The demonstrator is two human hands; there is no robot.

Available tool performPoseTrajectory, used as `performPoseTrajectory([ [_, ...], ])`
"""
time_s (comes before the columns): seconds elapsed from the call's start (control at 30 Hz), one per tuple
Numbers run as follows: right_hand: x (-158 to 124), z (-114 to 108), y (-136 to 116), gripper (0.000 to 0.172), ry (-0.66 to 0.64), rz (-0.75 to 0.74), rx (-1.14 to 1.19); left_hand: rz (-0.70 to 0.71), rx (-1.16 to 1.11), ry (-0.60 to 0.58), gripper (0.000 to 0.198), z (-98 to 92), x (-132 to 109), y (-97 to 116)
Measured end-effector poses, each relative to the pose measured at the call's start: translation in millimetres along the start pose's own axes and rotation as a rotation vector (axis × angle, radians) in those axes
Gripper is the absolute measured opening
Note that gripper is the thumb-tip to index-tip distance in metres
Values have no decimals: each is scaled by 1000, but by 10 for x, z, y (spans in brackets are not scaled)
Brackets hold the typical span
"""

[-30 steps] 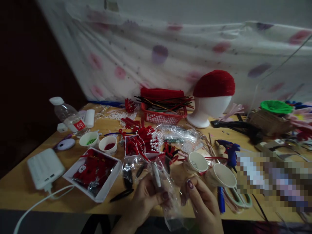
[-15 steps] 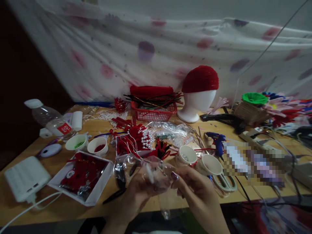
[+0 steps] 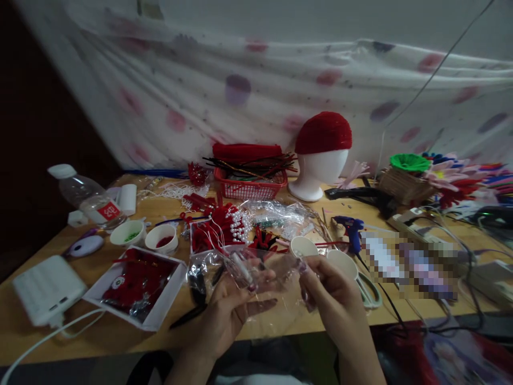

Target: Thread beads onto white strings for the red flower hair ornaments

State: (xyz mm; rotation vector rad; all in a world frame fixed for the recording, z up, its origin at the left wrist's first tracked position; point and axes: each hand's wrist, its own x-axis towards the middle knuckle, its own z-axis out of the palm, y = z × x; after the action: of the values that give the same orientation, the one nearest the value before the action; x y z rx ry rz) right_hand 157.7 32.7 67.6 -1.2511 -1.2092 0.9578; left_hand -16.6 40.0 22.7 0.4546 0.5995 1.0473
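Note:
A clear plastic bag (image 3: 280,283) is stretched between my two hands over the table's front edge. My left hand (image 3: 228,310) grips the bag's left part, thumb on top, with some fingers extended behind the film. Something small and whitish (image 3: 241,266) shows at the thumb; whether it is inside the bag I cannot tell. At the other side, my right hand (image 3: 332,291) pinches the bag's edge between thumb and fingers. Just beyond that hand stand two white paper cups (image 3: 303,247), and green-handled scissors (image 3: 372,291) lie partly hidden behind it.
On the left are a white box (image 3: 160,310) of red pieces, cups (image 3: 161,239) of beads, a bottle (image 3: 90,198) and a white charger (image 3: 48,289). Behind are a red basket (image 3: 250,187) and a foam head (image 3: 316,171). A blue glue gun (image 3: 352,232) lies right.
My hands have moved apart, spreading the bag wider between them. My right hand has shifted slightly right and up. The view has turned a little.

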Motion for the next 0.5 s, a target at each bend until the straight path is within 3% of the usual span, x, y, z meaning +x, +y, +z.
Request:
performPoseTrajectory([
  [0.1, 57, -81, -9, 40, 10, 45, 76, -2, 19, -48, 54, -98, -24, -32],
  [0.17, 103, -108, -49, 41, 12, 59, 62, 95, 183, 42, 55, -151, -56, -44],
  [0.27, 166, -104, -172, 39, -66, 46, -35, 449, 698, 287, 54, -167, -165, 41],
  [0.33, 201, -71, -276, 36, -169, 9, -117, 787, 1143, 329, 48, -103, -263, 174],
  [0.37, 218, -49, -328, 36, -226, -18, -162, 981, 1354, 257, 43, -45, -306, 252],
  [0.4, 235, -25, -374, 36, -281, -50, -207, 1109, 1540, 64, 43, 28, -338, 330],
  [0.43, 255, -4, -415, 37, -326, -81, -249, 1164, 1653, -92, 41, 110, -355, 403],
  [0.5, 301, 10, -472, 38, -381, -124, -300, 1104, 1825, -304, 33, 277, -341, 520],
])
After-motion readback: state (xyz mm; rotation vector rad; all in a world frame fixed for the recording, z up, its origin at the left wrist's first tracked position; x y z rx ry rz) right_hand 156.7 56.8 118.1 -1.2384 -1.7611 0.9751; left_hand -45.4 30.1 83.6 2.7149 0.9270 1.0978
